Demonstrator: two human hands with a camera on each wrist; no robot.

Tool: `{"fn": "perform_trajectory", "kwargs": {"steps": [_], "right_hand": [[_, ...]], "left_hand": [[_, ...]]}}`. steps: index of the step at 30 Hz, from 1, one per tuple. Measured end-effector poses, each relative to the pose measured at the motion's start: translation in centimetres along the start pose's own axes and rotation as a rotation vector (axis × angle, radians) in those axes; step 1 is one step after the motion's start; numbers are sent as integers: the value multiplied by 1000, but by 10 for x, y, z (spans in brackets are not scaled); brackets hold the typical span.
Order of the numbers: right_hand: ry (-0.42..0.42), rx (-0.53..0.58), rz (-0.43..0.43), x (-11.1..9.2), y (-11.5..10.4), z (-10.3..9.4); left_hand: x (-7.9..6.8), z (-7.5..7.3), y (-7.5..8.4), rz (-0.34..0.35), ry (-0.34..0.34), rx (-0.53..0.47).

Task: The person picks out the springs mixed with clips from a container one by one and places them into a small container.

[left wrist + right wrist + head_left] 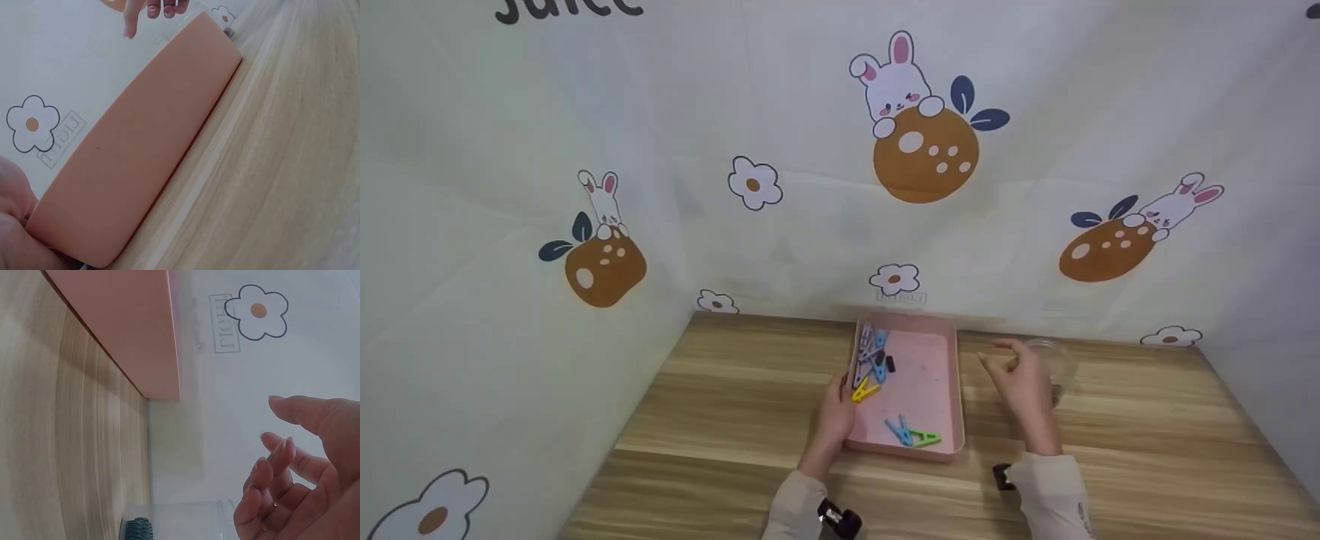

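Observation:
A shallow pink tray [919,382] lies on the wooden table with clothespins inside. My left hand [836,409] grips its left wall; in the left wrist view that hand [22,225] wraps round one end of the tray [135,140]. Blue and grey clothespins [870,352] cluster along the tray's left side, with a yellow clothespin [865,390] just below them. Blue [899,430] and green [924,436] clothespins lie near the front. My right hand [1024,382] hovers right of the tray, thumb and fingers apart, holding nothing [298,478].
A clear plastic container [1057,360] stands just behind my right hand, partly hidden by it. Inside it shows a dark teal ribbed piece [139,529]. A pale printed cloth [802,240] hangs behind the wooden table [742,390] and along its sides.

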State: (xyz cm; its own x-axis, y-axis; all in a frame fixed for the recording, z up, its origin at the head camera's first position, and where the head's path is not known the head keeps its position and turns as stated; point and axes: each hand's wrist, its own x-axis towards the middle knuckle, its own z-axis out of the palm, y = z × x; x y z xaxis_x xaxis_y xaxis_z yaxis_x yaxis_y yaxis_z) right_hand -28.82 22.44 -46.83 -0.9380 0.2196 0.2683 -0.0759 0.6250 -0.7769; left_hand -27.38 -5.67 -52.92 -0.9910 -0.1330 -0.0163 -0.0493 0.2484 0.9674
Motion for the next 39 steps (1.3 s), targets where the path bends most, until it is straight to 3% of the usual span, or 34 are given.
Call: {"fn": "perform_trajectory", "kwargs": {"steps": [9,21,28,32,39], "right_hand": [[-15,5,-1,-1,-2,1],[-2,5,-33,-1,-3,4],[-7,10,-32,-1,-4,6],[-14,-10,-29,-2,-5,7],[-14,-19,-30,-3,-7,9]], "left_hand": [[1,0,-1,23,-11,-33],[0,0,-1,54,12,15],[2,1,-1,10,3,-10],[1,1,-1,15,-15,-52],[2,1,-1,3,-13,-39]]}}
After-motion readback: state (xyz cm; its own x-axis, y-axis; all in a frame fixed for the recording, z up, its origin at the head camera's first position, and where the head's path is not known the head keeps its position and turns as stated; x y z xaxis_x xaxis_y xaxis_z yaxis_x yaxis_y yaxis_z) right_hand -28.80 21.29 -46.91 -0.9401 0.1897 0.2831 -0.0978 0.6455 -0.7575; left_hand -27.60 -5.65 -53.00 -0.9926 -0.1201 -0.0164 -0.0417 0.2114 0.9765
